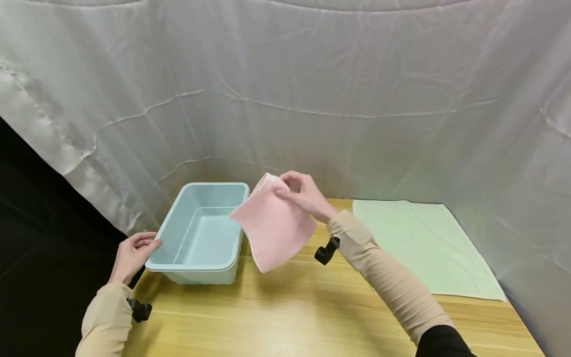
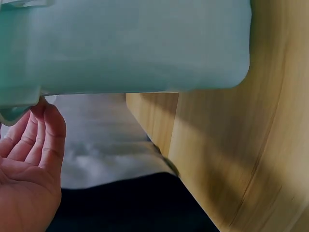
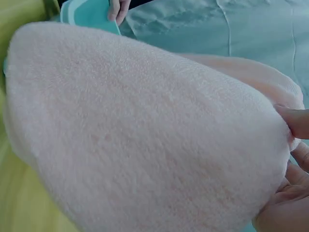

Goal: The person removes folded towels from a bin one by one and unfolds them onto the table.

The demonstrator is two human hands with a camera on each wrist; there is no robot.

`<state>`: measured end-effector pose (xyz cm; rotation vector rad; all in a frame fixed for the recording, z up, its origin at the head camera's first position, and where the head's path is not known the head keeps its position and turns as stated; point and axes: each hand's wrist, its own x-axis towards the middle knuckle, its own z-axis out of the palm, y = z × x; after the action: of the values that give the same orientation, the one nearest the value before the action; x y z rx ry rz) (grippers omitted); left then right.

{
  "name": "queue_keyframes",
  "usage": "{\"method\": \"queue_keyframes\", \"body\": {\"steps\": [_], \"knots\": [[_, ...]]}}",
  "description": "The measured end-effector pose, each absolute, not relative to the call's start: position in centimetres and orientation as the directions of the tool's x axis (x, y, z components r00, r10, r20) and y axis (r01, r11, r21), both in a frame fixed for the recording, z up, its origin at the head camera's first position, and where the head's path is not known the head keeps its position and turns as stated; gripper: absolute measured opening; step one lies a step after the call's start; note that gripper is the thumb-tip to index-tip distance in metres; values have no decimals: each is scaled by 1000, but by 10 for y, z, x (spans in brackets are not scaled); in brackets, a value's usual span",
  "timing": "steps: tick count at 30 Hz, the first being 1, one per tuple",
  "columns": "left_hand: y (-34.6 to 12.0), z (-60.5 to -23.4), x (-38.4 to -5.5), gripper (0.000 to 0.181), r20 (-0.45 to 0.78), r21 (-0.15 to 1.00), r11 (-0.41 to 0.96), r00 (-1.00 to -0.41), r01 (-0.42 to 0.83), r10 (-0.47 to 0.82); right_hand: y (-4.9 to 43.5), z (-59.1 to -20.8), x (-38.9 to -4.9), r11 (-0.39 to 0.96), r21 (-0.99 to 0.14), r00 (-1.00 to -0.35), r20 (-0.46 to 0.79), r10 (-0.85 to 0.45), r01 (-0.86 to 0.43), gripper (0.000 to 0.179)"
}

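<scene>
A pink towel (image 1: 278, 225), folded over, hangs from my right hand (image 1: 308, 196), which pinches its upper edge between thumb and fingers. In the right wrist view the fuzzy towel (image 3: 145, 125) fills most of the picture, with the thumb (image 3: 293, 120) pressed on its edge. The towel's left corner hangs beside the right rim of a light blue plastic basin (image 1: 178, 278). At the basin's left rim, my left hand (image 1: 132, 253) grips the edge with thumb and fingers. The left wrist view shows those fingers (image 2: 52, 135) curled up under the rim. Nothing shows inside the basin.
A pale green towel (image 1: 424, 248) lies spread flat on the right of the wooden table (image 1: 285, 317). Grey-white curtain fabric (image 1: 312, 99) hangs behind and at both sides, close to the basin. Black cloth (image 1: 44, 248) stands at the far left.
</scene>
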<state>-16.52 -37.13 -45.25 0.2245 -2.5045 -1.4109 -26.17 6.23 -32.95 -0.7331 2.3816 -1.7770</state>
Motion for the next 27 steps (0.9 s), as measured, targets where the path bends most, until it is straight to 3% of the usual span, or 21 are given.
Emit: {"method": "queue_keyframes", "body": {"steps": [10,16,21,27], "knots": [[-386,-449,-172,33,139,858,512,-946,-32,-292,62,-408,-265,-9,-1000,-933,0,-360,3,31],[-386,-448,-170,42,115,850,521,-941,-73,-319,77,-463,-268,-115,-967,-934,-183,-306,227,39],[-382,-440,-165,50,165,829,555,-919,-67,-358,96,-496,-269,-134,-944,-937,-266,-225,300,42],[-358,-427,-163,36,293,859,511,-825,5,-484,117,-522,-270,-106,-947,-951,-293,-100,303,39]]}}
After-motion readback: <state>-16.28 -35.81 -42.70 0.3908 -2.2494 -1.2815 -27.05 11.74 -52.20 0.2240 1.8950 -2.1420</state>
